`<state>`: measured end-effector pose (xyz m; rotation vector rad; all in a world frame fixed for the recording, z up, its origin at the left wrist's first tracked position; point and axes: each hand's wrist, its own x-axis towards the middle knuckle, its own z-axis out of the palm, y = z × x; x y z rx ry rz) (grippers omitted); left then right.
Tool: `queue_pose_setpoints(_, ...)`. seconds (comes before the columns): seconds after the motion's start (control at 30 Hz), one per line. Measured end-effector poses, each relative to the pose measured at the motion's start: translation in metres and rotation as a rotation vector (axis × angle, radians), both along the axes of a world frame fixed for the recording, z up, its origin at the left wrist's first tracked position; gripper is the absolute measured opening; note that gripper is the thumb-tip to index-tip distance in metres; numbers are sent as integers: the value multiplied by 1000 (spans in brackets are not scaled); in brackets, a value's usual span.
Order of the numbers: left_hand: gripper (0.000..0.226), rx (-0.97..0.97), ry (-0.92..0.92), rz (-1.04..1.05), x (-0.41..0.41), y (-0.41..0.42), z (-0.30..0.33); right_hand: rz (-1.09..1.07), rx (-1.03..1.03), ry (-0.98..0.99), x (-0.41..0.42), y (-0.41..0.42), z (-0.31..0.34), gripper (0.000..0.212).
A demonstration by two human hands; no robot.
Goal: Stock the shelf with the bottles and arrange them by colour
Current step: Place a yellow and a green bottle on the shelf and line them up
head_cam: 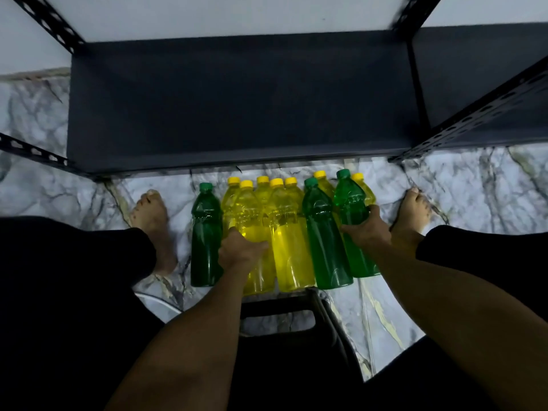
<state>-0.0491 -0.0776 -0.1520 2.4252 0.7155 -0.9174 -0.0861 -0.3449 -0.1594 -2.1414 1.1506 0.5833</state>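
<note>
So far, none of the bottles has reached the shelf; I judge the stocking barely begun. They all stand clustered on the marble floor just in front of the shelf's lower board, between my two bare feet. I count three green bottles and about seven yellow ones, though the back row is partly hidden. All are clear plastic, filled with tinted liquid, upright, capped to match their colour. The colours are mixed: one dark green bottle at the left end, the yellows in the middle, two greens toward the right. My left hand has its grip curled round a yellow bottle; my right hand grips the rightmost green bottle. The shelf board is dark and bare where visible. Lifting and sorting remain.
</note>
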Motion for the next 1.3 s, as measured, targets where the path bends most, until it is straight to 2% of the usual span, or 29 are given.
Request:
queue_pose_setpoints(0.23, 79, -58, -126, -10, -1, 7, 20, -35, -10, -134, -11, -1, 28, 73)
queue_pose_setpoints(0.47, 80, -143, -264, -24, 8, -1, 58, -71, 34, -395, -13, 14, 70, 65)
queue_pose_setpoints(0.53, 74, -178, -337, -36, 13, -6, 77, -75, 30, -481, -7, 21, 87, 62)
queue_pose_setpoints(0.67, 53, -291, -552, -64, 19, -14, 125, -109, 85, -678, 11, 36, 127, 78)
queue_pose_setpoints(0.77, 47, -351, -696, -81, 25, -16, 171, -92, 141, -826, 22, 46, 160, 90)
queue_pose_setpoints(0.83, 46, -380, -800, -78, 30, -18, 205, -80, 136, -927, 26, 53, 189, 85)
queue_pose_setpoints(0.97, 53, -416, -1014, -116, 38, -21, 272, 0, 119, -1148, 27, 64, 256, 58)
queue_pose_setpoints(1.13, 58, -543, -1249, -181, 42, -20, 350, 72, 167, -1429, 23, 69, 342, 51)
queue_pose_setpoints(1.3, 56, -750, -1383, -250, 52, -23, 426, 181, 207, -1627, 24, 72, 422, 46)
